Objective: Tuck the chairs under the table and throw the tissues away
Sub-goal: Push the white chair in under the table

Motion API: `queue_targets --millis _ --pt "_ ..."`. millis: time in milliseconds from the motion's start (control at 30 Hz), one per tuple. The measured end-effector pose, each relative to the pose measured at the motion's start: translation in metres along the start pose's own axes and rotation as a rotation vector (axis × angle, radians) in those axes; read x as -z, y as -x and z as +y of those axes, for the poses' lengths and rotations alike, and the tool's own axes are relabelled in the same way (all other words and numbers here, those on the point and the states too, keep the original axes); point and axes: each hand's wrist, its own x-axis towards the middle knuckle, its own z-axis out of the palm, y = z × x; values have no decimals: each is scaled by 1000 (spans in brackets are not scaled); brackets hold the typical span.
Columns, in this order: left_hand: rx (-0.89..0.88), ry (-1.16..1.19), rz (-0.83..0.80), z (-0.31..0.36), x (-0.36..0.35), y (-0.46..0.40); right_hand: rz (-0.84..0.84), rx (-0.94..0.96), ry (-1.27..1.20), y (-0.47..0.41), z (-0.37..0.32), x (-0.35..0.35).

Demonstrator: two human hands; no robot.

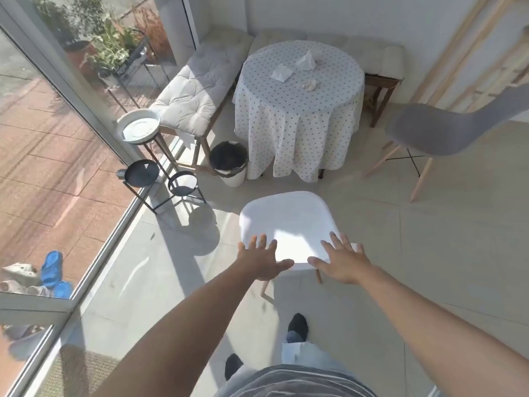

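A white chair (289, 222) with wooden legs stands on the floor in front of me, apart from the round table (300, 110) under its dotted cloth. My left hand (262, 260) and my right hand (342, 262) hover with spread fingers over the chair's near edge, holding nothing. Whether they touch it I cannot tell. A grey chair (446, 130) stands to the right of the table, also pulled out. On the tabletop lie three crumpled white tissues (282, 72), (307, 61), (310, 85). A white bin with a dark liner (229, 164) stands at the table's left foot.
A cushioned bench (194, 93) runs along the left and back of the table. Three small round plant stands (141, 173) sit by the glass wall (86, 133) on the left. A wooden frame (469, 53) leans at the right wall. Pale floor tiles lie between the chairs.
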Motion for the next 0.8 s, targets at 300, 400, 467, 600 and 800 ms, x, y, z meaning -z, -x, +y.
queue_targets --millis 300,400,467,600,800 --pt "-49 -43 -43 56 -39 -15 -64 135 188 -13 38 -19" --pt "-56 -68 -2 69 -47 -17 -25 230 231 -16 47 -21" --pt "-51 -92 37 76 -48 -19 -13 281 247 -20 54 -21" --pt "-78 -104 96 87 -46 -22 10 334 274 -26 59 -23" --pt "-130 -139 149 93 -39 -26 159 354 276 -31 62 -32"
